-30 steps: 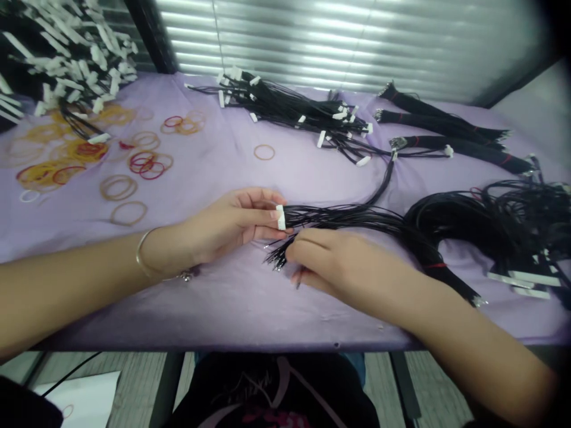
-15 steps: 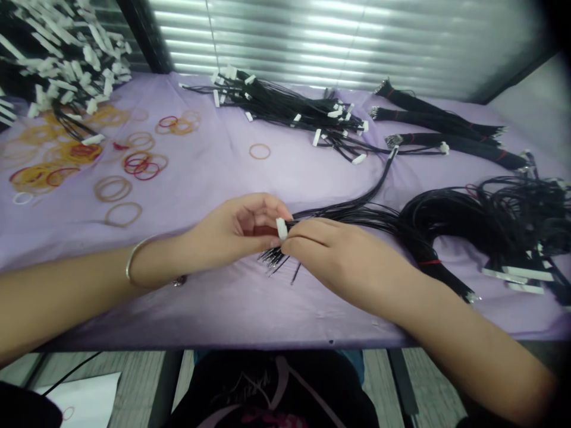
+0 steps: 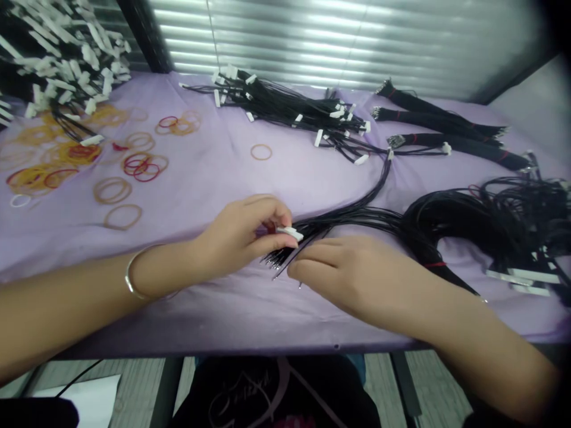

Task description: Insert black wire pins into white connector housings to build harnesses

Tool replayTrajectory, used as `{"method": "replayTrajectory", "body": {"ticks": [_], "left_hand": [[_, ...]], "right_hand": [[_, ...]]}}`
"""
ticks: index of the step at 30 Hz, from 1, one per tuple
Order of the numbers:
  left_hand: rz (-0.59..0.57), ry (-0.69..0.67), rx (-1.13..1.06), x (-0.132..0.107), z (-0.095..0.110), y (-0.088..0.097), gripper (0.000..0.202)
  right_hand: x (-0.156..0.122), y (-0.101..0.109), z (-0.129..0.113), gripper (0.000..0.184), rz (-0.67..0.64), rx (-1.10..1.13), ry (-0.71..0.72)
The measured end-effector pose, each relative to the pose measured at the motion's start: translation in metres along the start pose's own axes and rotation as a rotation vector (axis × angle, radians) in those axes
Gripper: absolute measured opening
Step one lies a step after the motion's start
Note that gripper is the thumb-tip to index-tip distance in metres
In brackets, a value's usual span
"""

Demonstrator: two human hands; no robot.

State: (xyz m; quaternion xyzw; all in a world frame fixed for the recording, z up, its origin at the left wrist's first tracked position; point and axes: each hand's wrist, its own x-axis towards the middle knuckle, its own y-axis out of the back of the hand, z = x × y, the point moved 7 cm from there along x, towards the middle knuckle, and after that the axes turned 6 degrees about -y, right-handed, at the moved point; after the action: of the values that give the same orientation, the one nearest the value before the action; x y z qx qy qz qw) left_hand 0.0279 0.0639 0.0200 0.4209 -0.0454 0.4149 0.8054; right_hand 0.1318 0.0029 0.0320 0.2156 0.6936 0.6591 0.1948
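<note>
My left hand point(image 3: 256, 235) pinches a white connector point(image 3: 292, 233) between thumb and fingers, above a spread of thin black wires point(image 3: 357, 209). Bare metal tips of several wires point(image 3: 273, 261) stick out below the connector, close to the left thumb. Just right of it, my right hand point(image 3: 341, 270) is closed, thumb against index finger, over the wires. One wire end shows beneath its fingertips; whether they grip a wire is hidden. A silver bangle point(image 3: 129, 276) circles my left wrist.
Rubber bands point(image 3: 112, 189) lie scattered at left, near a heap of white-ended cables point(image 3: 71, 65). A connector-ended cable bundle point(image 3: 285, 101) lies at the back. Red-banded black bundles point(image 3: 446, 122) and a thick wire coil point(image 3: 428, 214) occupy the right. The purple-covered table's front edge point(image 3: 223, 353) is near me.
The white connector has turned from upright to lying nearly level in my left hand, which has shifted slightly right. My right hand has drawn away from the connector, down and to the right.
</note>
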Motion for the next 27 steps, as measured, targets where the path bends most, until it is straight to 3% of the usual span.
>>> {"method": "replayTrajectory", "body": {"ticks": [7, 12, 15, 22, 27], "left_hand": [[0.061, 0.313, -0.348, -0.003, -0.018, -0.005, 0.017], [0.067, 0.458, -0.483, -0.001, -0.03, -0.005, 0.018], [0.068, 0.478, -0.507, 0.0, -0.032, -0.005, 0.015], [0.052, 0.486, -0.515, 0.0, -0.03, -0.004, 0.014], [0.053, 0.481, -0.521, 0.0, -0.03, -0.005, 0.013]], "right_hand": [[0.011, -0.007, 0.014, 0.014, 0.025, 0.049, -0.132], [0.017, -0.016, 0.023, 0.015, -0.081, 0.129, -0.148], [0.018, -0.019, 0.027, 0.016, -0.117, 0.192, -0.185], [0.015, -0.01, 0.024, 0.019, 0.1, 0.19, -0.108], [0.017, -0.014, 0.025, 0.022, 0.066, 0.167, -0.12]]}}
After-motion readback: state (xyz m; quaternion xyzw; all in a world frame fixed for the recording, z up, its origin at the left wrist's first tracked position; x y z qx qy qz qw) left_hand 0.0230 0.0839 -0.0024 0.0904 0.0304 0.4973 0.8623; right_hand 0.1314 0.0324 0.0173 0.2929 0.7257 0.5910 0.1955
